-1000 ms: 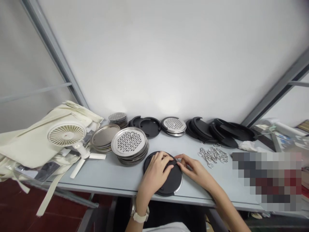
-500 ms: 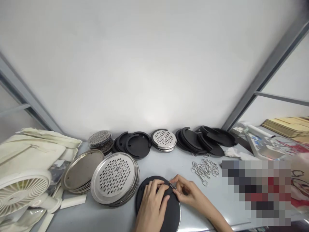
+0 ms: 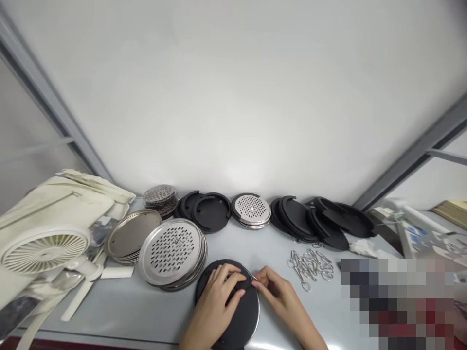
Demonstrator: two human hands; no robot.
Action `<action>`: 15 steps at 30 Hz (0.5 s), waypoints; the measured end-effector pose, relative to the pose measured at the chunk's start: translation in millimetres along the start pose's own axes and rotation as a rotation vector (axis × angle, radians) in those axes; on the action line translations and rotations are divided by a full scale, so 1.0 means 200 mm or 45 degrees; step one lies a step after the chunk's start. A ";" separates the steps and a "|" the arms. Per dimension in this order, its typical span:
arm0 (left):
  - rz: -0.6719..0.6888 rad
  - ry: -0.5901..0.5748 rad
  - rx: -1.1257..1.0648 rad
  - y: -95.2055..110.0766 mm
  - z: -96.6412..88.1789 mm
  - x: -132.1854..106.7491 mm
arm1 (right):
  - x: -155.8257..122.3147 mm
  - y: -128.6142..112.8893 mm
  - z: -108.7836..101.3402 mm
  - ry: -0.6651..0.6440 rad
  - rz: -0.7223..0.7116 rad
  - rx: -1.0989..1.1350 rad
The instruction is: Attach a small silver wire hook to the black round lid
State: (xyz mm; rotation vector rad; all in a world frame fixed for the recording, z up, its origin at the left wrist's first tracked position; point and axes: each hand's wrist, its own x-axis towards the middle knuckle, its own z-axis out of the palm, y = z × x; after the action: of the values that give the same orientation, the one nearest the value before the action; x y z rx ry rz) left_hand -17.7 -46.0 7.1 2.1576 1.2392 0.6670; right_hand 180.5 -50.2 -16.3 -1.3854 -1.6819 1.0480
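Note:
A round black disc (image 3: 239, 318) with a metal rim showing at its right edge lies at the table's front. My left hand (image 3: 222, 296) rests across its top, the bent fingers apart and pressed to the surface. At the disc's upper right edge, the fingertips of my right hand (image 3: 275, 289) pinch a small wire clip (image 3: 254, 277), mostly hidden by the fingers. More such metal wire clips (image 3: 310, 265) lie in a loose heap beyond my right hand. Left of the disc stands a stack of steel grater plates (image 3: 173, 253).
Along the wall stand black lids (image 3: 211, 212), a black-rimmed grater (image 3: 251, 208) and more black lids (image 3: 297, 216). Plain metal discs (image 3: 133, 233) and a white fan (image 3: 45, 250) lie on the left. Metal frame posts (image 3: 412, 148) flank the wall; a pixelated patch covers the lower right.
The view has shifted slightly, showing more of the left side. My right fingers have closed in on the disc's edge, and the clip shows less than before. My left hand stays on the disc.

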 end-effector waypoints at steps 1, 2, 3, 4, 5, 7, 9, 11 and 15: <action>-0.006 -0.002 0.001 0.01 0.00 0.00 | 0.00 0.00 0.00 -0.010 -0.024 -0.012; -0.007 -0.006 0.008 0.01 -0.01 0.00 | 0.00 0.00 0.00 -0.003 -0.053 -0.029; -0.011 0.004 0.018 0.01 -0.01 -0.01 | 0.00 -0.01 0.00 -0.002 -0.089 -0.044; -0.014 0.015 0.025 0.02 -0.01 -0.01 | 0.00 -0.01 -0.01 -0.008 -0.130 -0.055; -0.008 0.012 0.028 0.02 -0.01 -0.01 | 0.00 -0.01 -0.01 -0.012 -0.157 -0.068; 0.018 0.020 0.033 0.02 -0.01 -0.01 | 0.00 0.00 -0.01 0.029 -0.204 -0.120; 0.036 0.041 0.042 0.02 -0.01 -0.01 | 0.00 0.00 -0.01 0.067 -0.235 -0.183; 0.053 0.046 0.048 0.02 -0.01 -0.01 | 0.00 0.00 -0.02 0.113 -0.235 -0.225; 0.094 0.062 0.063 0.01 0.00 -0.02 | -0.01 0.00 -0.02 0.141 -0.239 -0.244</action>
State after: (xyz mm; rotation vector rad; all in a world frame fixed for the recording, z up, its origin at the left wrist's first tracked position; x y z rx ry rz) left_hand -18.5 -49.5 8.2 2.2494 1.2178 0.7314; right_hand 183.9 -50.6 -15.3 -1.3470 -1.8264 0.7079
